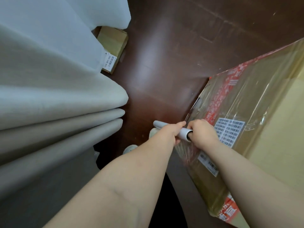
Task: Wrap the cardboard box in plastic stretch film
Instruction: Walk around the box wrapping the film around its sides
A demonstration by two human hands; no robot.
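A large cardboard box (256,112) with red printed tape and barcode labels fills the right side, its near face covered by shiny clear stretch film. A grey film roll (160,125) lies across the box's lower left corner. My left hand (172,132) grips the roll around its middle. My right hand (202,134) holds the roll's right end, a finger tucked into the open core. Film runs from the roll onto the box at the corner.
Pale folded curtains (54,99) hang along the left. A small cardboard box (113,46) with a white label sits on the dark wooden floor (164,55) behind them. My shoes (130,148) show below the roll.
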